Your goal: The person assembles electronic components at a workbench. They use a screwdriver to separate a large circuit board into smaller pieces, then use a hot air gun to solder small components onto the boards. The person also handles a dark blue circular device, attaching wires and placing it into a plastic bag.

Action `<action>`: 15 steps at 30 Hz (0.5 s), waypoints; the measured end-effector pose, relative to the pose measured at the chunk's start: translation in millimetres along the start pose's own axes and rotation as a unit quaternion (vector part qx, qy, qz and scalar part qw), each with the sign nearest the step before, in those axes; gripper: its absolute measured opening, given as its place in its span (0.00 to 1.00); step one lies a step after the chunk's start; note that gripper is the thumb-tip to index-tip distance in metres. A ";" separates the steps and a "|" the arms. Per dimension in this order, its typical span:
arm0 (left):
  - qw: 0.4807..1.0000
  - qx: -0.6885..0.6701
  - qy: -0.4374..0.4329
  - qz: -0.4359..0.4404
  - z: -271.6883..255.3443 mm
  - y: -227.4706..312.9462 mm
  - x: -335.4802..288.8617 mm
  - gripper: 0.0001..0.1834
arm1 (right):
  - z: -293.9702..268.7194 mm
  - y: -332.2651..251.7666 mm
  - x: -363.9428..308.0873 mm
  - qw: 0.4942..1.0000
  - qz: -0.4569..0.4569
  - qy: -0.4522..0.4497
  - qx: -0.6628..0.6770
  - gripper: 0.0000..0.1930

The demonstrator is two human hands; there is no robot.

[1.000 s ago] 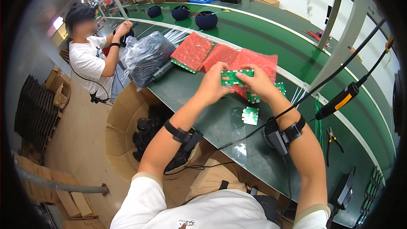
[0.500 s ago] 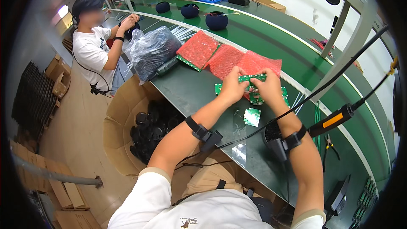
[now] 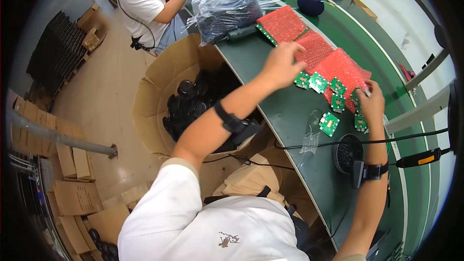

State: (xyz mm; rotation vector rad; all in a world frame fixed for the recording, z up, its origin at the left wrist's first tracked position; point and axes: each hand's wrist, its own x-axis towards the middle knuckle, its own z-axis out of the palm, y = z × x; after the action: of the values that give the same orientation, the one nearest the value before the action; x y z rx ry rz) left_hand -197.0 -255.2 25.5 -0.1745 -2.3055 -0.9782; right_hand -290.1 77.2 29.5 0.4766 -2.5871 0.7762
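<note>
My left hand hovers by the red bubble wrap, fingers apart and holding nothing. Farther right, my right hand pinches a small green circuit board at its fingertips, partly hidden by the hand. Between my hands lie several more boards, among them a bright one and one on its own nearer me. A sheet of red bubble wrap is under some of them. Beyond my left hand, another red wrap covers a stack of green boards.
A round black tub stands beside my right forearm, near a cable and a black-orange tool. Left of the table is a carton of black round parts. A co-worker works at the far left. Dark round housings sit on the green belt.
My hands have moved apart; the green board strip they held together is no longer between them. More small boards show on the wrap. The view has swung, shifting the scene right and upward.
</note>
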 end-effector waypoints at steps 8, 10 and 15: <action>0.924 -0.102 0.087 -0.358 -184.6 -111.6 -91.9 0.11 | -62.3 1.7 -63.7 0.958 0.121 0.019 0.258 0.13; 0.881 -0.095 0.030 -0.462 -197.1 -158.2 -126.0 0.11 | -88.9 -16.7 -101.5 0.930 0.174 0.014 0.323 0.06; 0.720 -0.161 -0.131 -0.662 -141.4 -302.2 -199.0 0.14 | -101.1 -99.5 -197.5 0.956 0.153 -0.092 0.232 0.09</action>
State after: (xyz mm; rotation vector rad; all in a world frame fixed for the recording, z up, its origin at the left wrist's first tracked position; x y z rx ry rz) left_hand -72.7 -546.3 -199.7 1.4997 -2.2698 -2.0973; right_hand -49.8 97.9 60.4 0.2884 -2.6759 1.5314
